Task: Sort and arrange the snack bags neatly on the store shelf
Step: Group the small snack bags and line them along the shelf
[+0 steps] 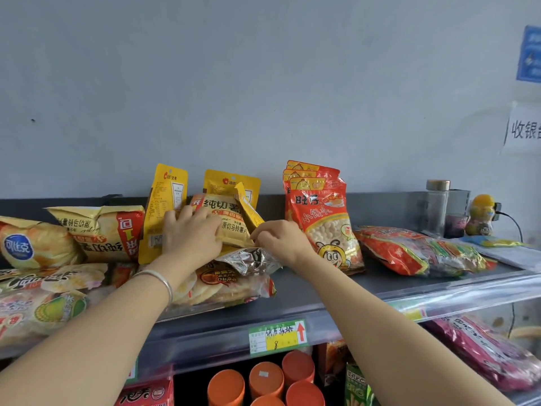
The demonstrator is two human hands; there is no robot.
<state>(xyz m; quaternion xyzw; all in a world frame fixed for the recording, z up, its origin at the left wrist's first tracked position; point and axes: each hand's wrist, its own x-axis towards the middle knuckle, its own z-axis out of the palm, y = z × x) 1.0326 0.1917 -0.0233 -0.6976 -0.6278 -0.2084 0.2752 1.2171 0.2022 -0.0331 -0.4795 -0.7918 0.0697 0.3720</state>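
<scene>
Currently, head view only: chip bag [232, 228] lies mid-shelf [336, 288] on a pile of flat bags. Left hand [190, 234] grips its left side, fingers curled over the edge. Right hand [282, 240] pinches its lower right corner. Risk: pulling the bag may topple the tilted yellow pouch [247, 208] leaning behind it, or knock the upright red bags [325, 227] just beside the right hand.

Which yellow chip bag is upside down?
The crinkly pale-yellow foil chip bag with the red panel: its writing is flipped. The matching bag under the left hand reads upright.
</scene>
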